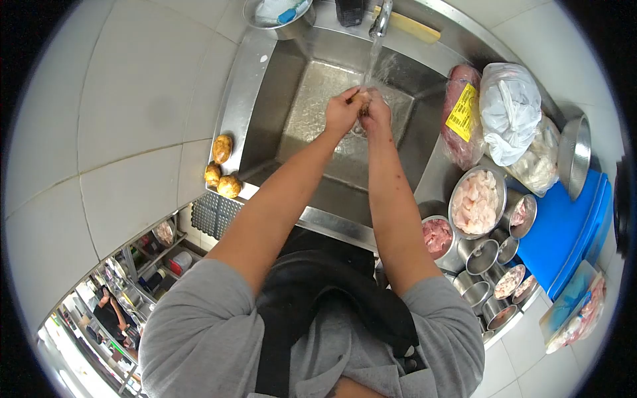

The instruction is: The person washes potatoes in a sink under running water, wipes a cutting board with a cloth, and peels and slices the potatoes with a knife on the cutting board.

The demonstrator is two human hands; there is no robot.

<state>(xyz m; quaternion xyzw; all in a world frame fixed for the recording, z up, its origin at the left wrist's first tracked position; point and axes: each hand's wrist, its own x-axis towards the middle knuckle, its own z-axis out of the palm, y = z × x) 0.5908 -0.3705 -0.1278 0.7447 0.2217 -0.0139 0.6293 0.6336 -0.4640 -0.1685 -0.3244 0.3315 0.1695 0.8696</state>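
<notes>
Together, the left hand (341,114) and the right hand (377,110) meet over the steel sink (271,109), gripping a small brownish piece (362,100) between them. The fingers of both are curled in and closed around it, with hardly any gap; they cover most of the piece, so its full shape is hard to tell. It sits just below the running tap (381,24), and the stream of water (371,61) falls onto or right beside the hands, splashing near the right one. A shallow layer of water shines on the sink floor.

To the left, three wet, brown-yellow potatoes (223,148) lie close together on the steel worktop (233,119), near its front corner. At the back left stands a metal pot (295,30) with something blue and white inside, and a black container (349,12) is between it and the tap.

Right of the sink, a packet of meat (454,142) with a yellow label lies beside a knotted white bag (509,109). Nearer the person are a bowl of pale meat pieces (476,202), a smaller bowl of redder meat (438,237), several metal tubs (479,257) and a blue board (564,222)
</notes>
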